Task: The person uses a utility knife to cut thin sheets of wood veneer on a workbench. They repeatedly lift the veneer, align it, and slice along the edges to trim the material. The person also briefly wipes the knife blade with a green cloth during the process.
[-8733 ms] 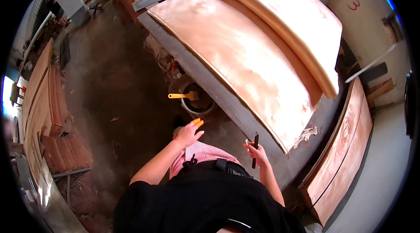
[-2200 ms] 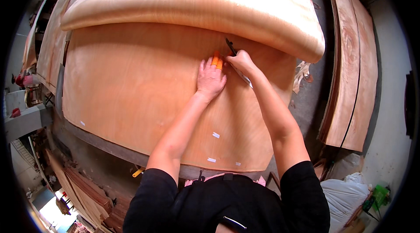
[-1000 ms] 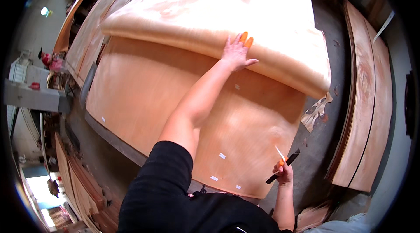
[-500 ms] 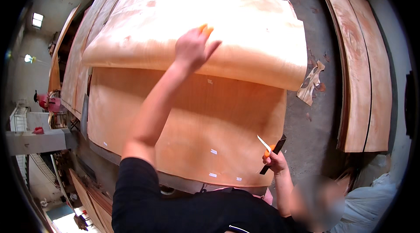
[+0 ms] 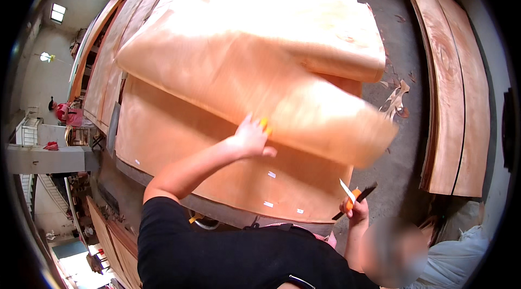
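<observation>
Grips thin black flat bar [image 5: 369, 190] and narrow white strip [image 5: 347, 189] in closed right hand [image 5: 358, 211]. Shows left hand [image 5: 250, 140] open, thumb apart, at edge of blurred tan wood sheet [image 5: 206, 77], above flat lower sheet [image 5: 163, 131]; can't tell contact.

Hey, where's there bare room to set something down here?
Bare wood shows on the lower sheet, between the lifted sheet and the left forearm. Bare floor lies right of the right hand, before the stacked boards. It's crowded around the left hand at the lifted sheet's edge, and farther up the floor, where scraps lie.
</observation>
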Demonstrator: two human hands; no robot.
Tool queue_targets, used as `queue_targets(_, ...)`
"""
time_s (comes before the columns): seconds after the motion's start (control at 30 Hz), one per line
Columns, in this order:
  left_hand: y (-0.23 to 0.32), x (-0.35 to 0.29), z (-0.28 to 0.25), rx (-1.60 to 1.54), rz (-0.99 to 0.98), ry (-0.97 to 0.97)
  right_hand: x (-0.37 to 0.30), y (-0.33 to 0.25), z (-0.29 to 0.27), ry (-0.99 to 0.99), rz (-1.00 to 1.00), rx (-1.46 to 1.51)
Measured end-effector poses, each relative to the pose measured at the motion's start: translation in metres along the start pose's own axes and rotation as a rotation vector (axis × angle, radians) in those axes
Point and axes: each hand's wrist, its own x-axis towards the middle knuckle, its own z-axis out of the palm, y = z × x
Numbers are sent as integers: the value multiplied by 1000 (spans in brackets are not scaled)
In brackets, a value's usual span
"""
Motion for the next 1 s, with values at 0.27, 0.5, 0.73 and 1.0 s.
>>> queue_targets(0.27,-26,81,-113,-349,48,342,-16,-5,40,-222,26,26)
queue_targets(0.5,11,59,-53,-116,74,-237,-38,-23,60,-371,-67,-77)
queue_targets(0.73,80,-107,77,-200,68,-197,-49,-5,67,-242,33,-151)
queue_targets(1.0,146,-168,199,-484,-226,305,-31,40,75,98,388,-370)
